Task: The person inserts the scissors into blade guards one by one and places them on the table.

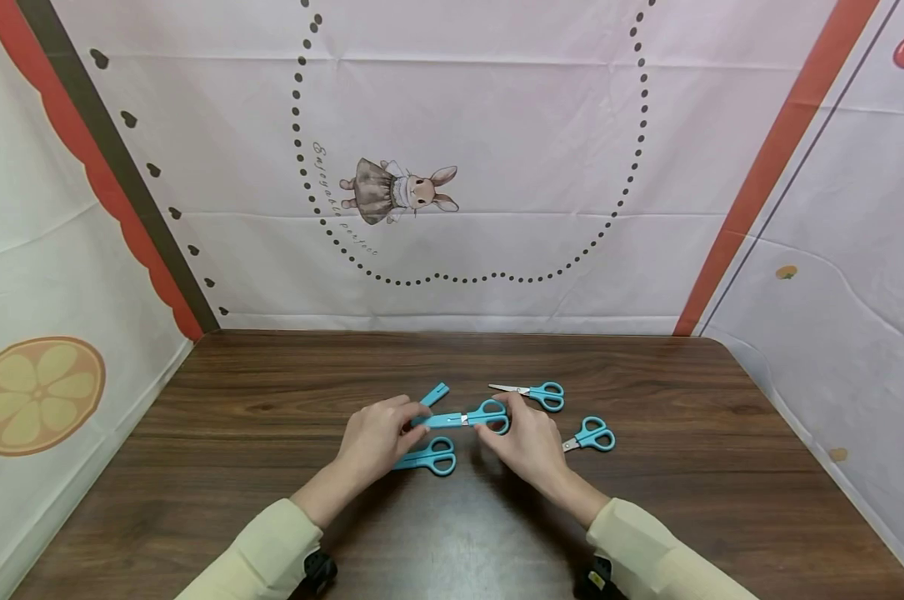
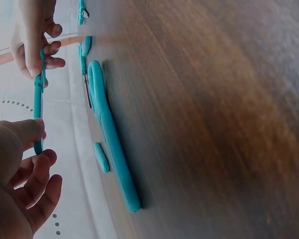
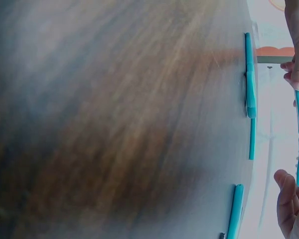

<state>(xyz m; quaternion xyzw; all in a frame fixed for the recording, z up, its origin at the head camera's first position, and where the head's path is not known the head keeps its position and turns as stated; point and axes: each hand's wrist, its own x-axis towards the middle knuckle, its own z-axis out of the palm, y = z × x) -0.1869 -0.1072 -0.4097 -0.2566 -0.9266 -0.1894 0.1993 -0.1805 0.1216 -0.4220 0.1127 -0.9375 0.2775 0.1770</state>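
Both hands on one item: a pair of small scissors with light-blue plastic loop handles [image 1: 489,417], its blade end in a flat light-blue plastic sheath [image 1: 442,422]. Short strip of silver metal [image 1: 464,419] shows between sheath and handles. Pair lies roughly level, sheath to the left, held up off the dark-brown wood-grain counter [image 1: 272,400]; the left wrist view shows the gap.

Left hand [image 1: 379,431]: fingers narrow, thumb and forefinger pinching the far end of the sheath. Right hand [image 1: 530,437]: fingers narrow too, pinching the loop handles.

On the counter around them:
- loose light-blue sheath [image 1: 435,394], just beyond the left hand's fingertips, lying at a slant
- second scissors, light-blue handles, blades sheathed [image 1: 427,457], near side of the held pair, sheath end partly hidden by the left hand
- third scissors, light-blue handles, bare pointed blades [image 1: 547,396], beyond the right hand, tips to the left
- fourth scissors, light-blue handles, bare blades [image 1: 594,434], right of the right hand, tips hidden behind it

Cream sleeves [image 1: 267,542] on both arms. White printed cloth [image 1: 496,125] stands behind the counter, rabbit figure [image 1: 399,191] on it.
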